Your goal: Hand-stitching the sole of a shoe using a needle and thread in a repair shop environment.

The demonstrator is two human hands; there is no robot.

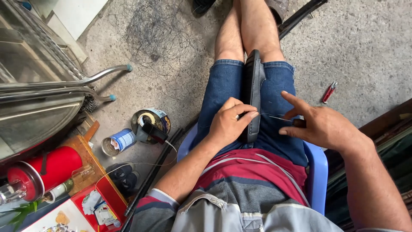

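Between the knees of a seated person in denim shorts, a long black leather strap [254, 92] stands on edge, running from the lap out toward the knees. Its near end is clasped by the left hand [229, 122]: the grip is closed, thumb on the near face and fingers wrapped over the top edge. The right hand [319, 124] sits just to the strap's right, above the right thigh. Its index finger points out straight while thumb and remaining fingers pinch a small dark tool [299, 122]; this is probably an awl or needle holder, though the hand hides most of it. A thin pale thread or needle [274, 116] runs from that hand to the strap's side.

Under the person is a blue plastic chair [316, 172], standing on a rough concrete floor [365, 47]. A small red-handled tool [329, 92] lies on the floor to the right, well apart from the hands. To the left stand an open tin can [118, 141], a tape roll [151, 118] and a red cylinder [45, 172].
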